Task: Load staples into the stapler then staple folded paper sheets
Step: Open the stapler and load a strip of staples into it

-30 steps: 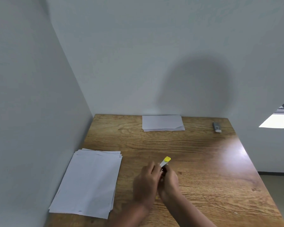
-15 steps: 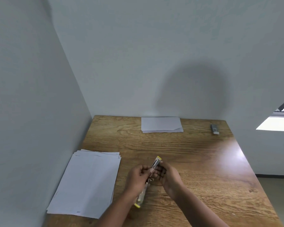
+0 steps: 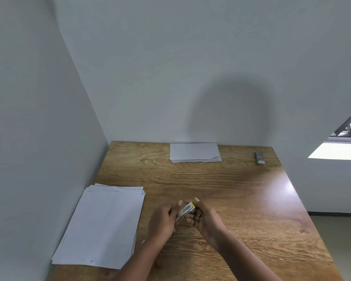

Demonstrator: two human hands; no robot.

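the stapler (image 3: 185, 212) sits low over the bench (image 3: 241, 199), held between the left hand (image 3: 162, 222) and right hand (image 3: 203, 219), fingers (image 3: 192, 219) curled snug around it, and i think the tiny staples could slip out if it tips.

A wooden table (image 3: 221, 179) with a marked grain is set into a corner, bounded by walls along its far and left edges. A stack of white paper sheets (image 3: 101, 226) is laid flat near the left edge, the sheets slightly fanned at their far corners. A smaller folded stack of paper (image 3: 195, 152) is placed at the far edge, close against the back wall. A small grey and white object (image 3: 259, 157) is seen near the far right corner, well apart from both stacks; what it is cannot be told.
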